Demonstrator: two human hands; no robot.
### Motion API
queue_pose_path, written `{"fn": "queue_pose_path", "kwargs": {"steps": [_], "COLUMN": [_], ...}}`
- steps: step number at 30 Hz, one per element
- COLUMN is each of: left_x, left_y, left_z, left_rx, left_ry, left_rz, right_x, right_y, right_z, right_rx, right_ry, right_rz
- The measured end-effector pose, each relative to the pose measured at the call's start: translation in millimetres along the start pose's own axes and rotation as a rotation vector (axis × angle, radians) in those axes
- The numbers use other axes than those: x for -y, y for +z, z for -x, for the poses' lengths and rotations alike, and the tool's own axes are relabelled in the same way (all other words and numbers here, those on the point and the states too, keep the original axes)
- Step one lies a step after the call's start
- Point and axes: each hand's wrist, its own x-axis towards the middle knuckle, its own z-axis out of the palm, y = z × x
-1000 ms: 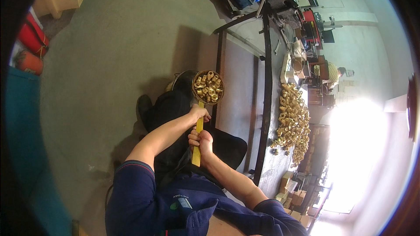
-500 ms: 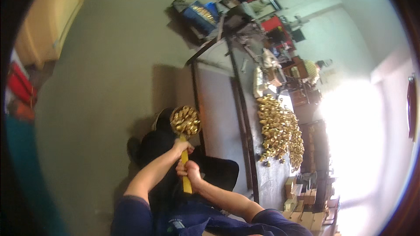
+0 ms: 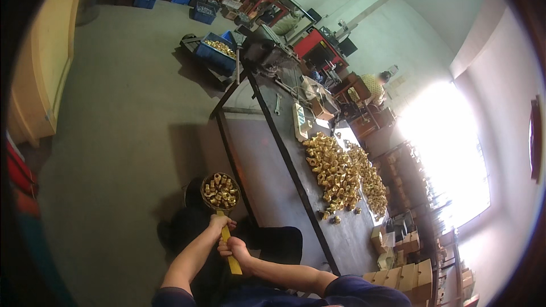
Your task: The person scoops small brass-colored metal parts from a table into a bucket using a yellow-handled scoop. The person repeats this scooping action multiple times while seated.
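Both of my hands are closed round the flat yellow handle point(image 3: 234, 265) of a round scoop. My left hand point(image 3: 222, 224) grips it just below the bowl, and my right hand point(image 3: 235, 248) holds it nearer the butt end. Brass fittings point(image 3: 220, 191) fill the scoop's round bowl, which sits beyond my hands beside the table leg. On the dark tabletop to the right lies a large heap of similar brass fittings point(image 3: 338, 170), with a few loose ones at its near edge. What supports the bowl from below is hidden.
The metal table point(image 3: 296, 179) runs along my right, with a wrench point(image 3: 278, 104) and a power strip point(image 3: 300, 121) on it. A blue crate point(image 3: 216, 54) of brass parts stands past its far end. Cardboard boxes point(image 3: 406, 277) are at near right. Another person point(image 3: 372, 88) is farther back.
My view has shifted, showing more of the far room. The scoop and both hands appear slightly lower and farther left in the picture, with the grip on the handle kept.
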Motion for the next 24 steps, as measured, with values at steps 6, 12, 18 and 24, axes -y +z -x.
{"fn": "queue_pose_path", "kwargs": {"steps": [6,12,18,24], "left_x": [7,12,-7,-6], "left_y": [-3,-15,2,-5], "left_z": [-22,-31,12,2], "left_rx": [0.031,0.039,0.016,0.124], "left_ry": [0.033,0.212,0.024,-0.064], "left_rz": [-0.007,0.108,-0.004,-0.067], "right_x": [4,-2,-6,-6], "right_y": [4,19,10,10], "right_z": [-2,-1,0,-3], "right_rx": [-0.027,-0.171,-0.077,-0.033], "right_ry": [-0.005,-0.128,-0.073,-0.007], "right_rz": [0.002,0.505,0.082,-0.026]}}
